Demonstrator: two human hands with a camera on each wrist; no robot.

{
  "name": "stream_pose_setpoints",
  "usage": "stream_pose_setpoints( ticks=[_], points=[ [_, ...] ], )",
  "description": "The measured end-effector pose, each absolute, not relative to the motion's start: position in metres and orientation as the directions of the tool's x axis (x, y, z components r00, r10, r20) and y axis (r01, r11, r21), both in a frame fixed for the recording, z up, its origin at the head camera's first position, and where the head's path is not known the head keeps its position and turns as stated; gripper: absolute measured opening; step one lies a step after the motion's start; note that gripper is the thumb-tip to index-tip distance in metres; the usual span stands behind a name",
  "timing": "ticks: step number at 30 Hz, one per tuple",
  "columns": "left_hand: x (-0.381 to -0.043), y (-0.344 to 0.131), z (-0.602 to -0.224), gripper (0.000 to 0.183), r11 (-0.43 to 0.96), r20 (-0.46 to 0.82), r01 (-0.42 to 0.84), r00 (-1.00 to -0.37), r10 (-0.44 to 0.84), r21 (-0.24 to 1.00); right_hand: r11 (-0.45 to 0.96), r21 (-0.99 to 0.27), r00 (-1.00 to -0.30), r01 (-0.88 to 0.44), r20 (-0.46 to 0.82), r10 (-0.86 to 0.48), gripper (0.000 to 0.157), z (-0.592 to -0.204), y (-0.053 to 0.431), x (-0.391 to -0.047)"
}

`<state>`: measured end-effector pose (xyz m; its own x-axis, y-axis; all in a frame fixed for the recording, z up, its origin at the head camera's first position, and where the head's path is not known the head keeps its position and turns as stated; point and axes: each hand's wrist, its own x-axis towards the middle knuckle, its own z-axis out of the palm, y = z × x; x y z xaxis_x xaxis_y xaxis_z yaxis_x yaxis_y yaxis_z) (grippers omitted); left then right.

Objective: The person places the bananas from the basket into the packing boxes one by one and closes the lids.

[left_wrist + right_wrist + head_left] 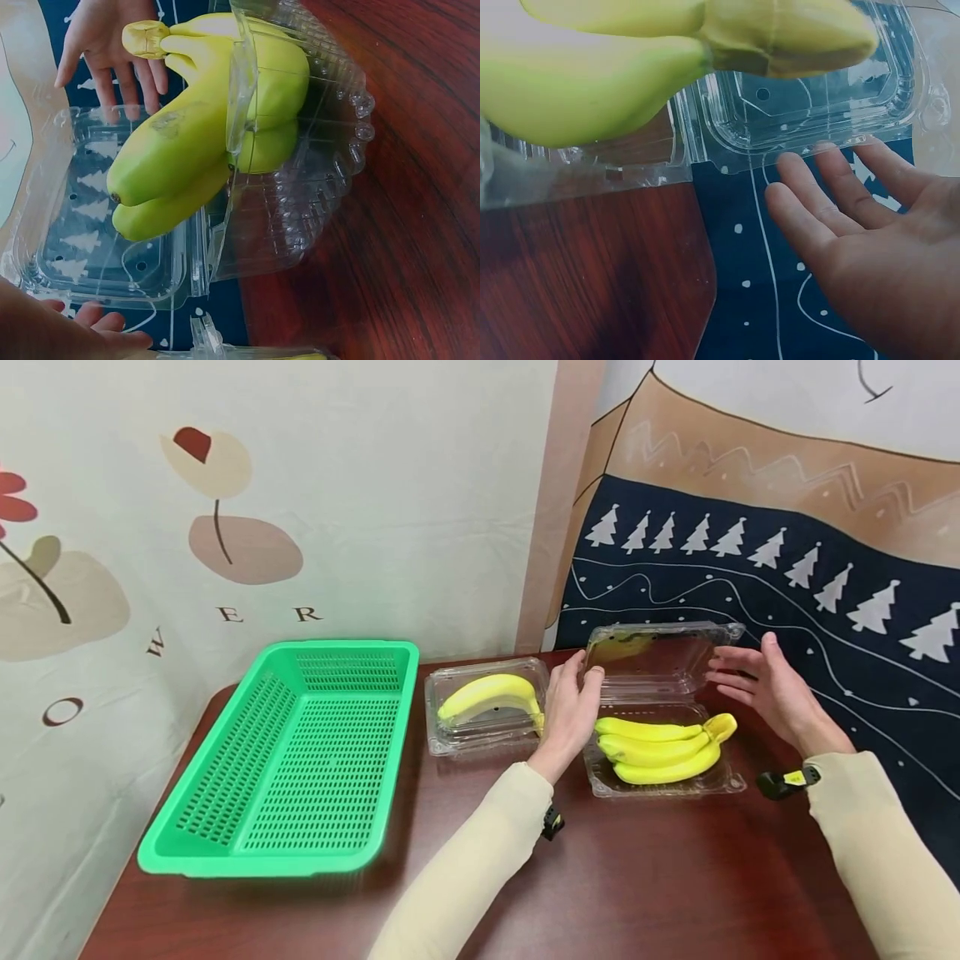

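A bunch of yellow bananas point(663, 750) lies in the base of a clear plastic clamshell box point(600, 783). The box's hinged lid point(660, 664) stands raised behind the fruit. My left hand point(572, 710) is at the lid's left edge, its fingers loosely extended. At the opposite edge is my right hand point(780, 697), with fingers spread and fairly straight. In the right wrist view, the fingertips point(791, 161) meet or nearly meet the lid's rim. The left wrist view shows the bananas' stem end point(146, 39) sticking up above the base.
Left of the open box sits a second clear box point(442, 739), closed, with a banana point(491, 692) inside. Farther left stands a green slotted plastic basket point(393, 777). Everything rests on a dark red wooden table point(600, 877), with a printed cloth point(420, 527) behind.
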<state>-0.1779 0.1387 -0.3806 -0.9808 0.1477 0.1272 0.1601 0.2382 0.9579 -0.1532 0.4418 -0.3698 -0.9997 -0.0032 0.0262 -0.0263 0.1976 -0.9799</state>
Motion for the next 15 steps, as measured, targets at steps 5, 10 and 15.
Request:
stream_pose_setpoints(
  ticks=[5, 10, 15],
  points=[
    [-0.174, 0.136, -0.380, 0.058, 0.225, 0.178, 0.213, -0.970, 0.168, 0.951, 0.265, -0.964, -1.000, -0.021, 0.019, -0.008, 0.084, -0.366, 0.443, -0.147],
    [-0.171, 0.132, -0.382, 0.058, 0.218, 0.238, 0.280, -0.951, 0.199, 0.935, 0.293, -0.955, -0.999, -0.042, 0.038, -0.020, 0.082, -0.364, 0.444, -0.141],
    [-0.166, 0.125, -0.385, 0.057, 0.225, 0.284, 0.333, -0.932, 0.226, 0.915, 0.288, -0.954, -0.996, -0.080, 0.065, -0.058, 0.071, -0.360, 0.445, -0.134]
  ],
)
